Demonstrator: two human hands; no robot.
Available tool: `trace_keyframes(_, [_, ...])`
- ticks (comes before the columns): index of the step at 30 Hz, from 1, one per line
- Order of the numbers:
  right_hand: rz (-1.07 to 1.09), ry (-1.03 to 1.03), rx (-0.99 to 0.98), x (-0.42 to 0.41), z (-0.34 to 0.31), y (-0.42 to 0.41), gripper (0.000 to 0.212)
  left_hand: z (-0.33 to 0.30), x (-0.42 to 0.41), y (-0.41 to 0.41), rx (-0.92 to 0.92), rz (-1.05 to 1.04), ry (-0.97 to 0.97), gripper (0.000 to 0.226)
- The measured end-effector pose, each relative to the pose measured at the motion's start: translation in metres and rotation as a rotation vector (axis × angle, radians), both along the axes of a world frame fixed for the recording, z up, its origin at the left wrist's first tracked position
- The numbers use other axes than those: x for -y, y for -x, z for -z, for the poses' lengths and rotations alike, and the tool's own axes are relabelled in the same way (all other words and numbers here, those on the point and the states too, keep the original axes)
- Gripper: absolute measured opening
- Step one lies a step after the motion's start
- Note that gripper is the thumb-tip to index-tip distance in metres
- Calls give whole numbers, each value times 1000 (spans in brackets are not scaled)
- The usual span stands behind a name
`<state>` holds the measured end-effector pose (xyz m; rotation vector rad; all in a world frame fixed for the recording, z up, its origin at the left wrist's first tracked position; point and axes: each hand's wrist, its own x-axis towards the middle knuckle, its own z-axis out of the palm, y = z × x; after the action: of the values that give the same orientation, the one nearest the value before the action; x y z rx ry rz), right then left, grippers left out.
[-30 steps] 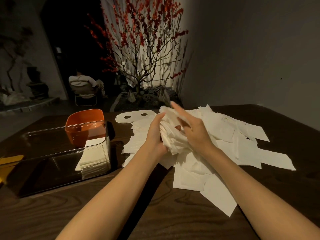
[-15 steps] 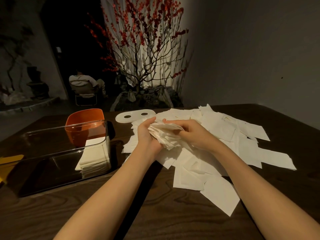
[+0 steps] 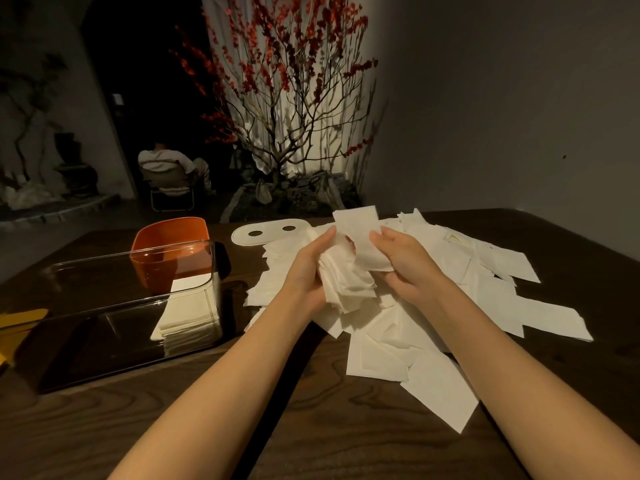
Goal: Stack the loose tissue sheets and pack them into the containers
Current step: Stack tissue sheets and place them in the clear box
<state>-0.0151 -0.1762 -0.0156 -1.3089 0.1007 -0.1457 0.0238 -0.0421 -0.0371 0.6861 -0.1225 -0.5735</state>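
Gripping a thick, ragged bundle of tissue sheets (image 3: pixel 346 278) at the centre of the frame, the left hand (image 3: pixel 306 268) was curled around the bundle's left side, while the right hand (image 3: pixel 403 261) closed on its right side, thumb and fingers pinching a single sheet (image 3: pixel 358 225) that stood up above the bundle. Both bare forearms reached in from the bottom edge. Beneath and to the right of the hands, a loose pile of white sheets (image 3: pixel 485 285) lay scattered over the dark wooden table (image 3: pixel 311 427). At centre left sat a clear rectangular container (image 3: pixel 114 306), with a neat stack of sheets (image 3: pixel 190 317) in its right end. Behind it stood an orange tub (image 3: pixel 171 237). A white mask-shaped sheet (image 3: pixel 266 232) with two eye holes lay just beyond the hands. A red-blossomed tree (image 3: pixel 287 98) rose in the upper centre.
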Motion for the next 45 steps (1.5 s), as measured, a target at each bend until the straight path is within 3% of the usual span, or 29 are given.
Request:
trace_keyframes(4, [-69,-103,-80,-4,-1,3,10,-3,3,5,81,0,-68,29])
trace_keyframes(7, [-24,-35,-70,-3,-3,4,11,-4,3,8,73,-30,-41,43])
trace_keyframes(11, [11,16,-64,0,-1,3,14,-11,2,15,26,-93,-42,35])
trace_keyframes(14, [31,150,-48,-3,3,-1,14,-11,3,18,53,-85,-101,35])
trace_keyframes(18, [104,521,-10,-11,10,-7,32,-10,7,18,119,-101,-167,33])
trace_keyframes(21, [146,605,55,-16,11,-8,32,-10,7,17,112,-149,-237,17])
trace_keyframes(24, [164,538,75,-18,13,-7,22,-9,4,17,113,-162,-192,19])
trace_keyframes(27, [63,509,15,-20,10,-3,30,-8,-2,18,134,-210,-109,32])
trace_keyframes(32, [-216,500,-89,-25,10,6,70,-4,-10,24,117,-289,-87,43])
trace_keyframes(36, [-332,290,-170,-29,14,20,51,2,-23,37,140,-250,-58,43])
trace_keyframes(39, [-508,183,-198,-31,19,33,54,10,-36,45,157,-222,-77,41])
trace_keyframes(42, [-579,105,-214,-38,31,39,38,19,-49,53,174,-198,-192,40])
trace_keyframes(45, [-561,106,-229,-45,44,38,44,28,-59,59,238,-206,-364,30])
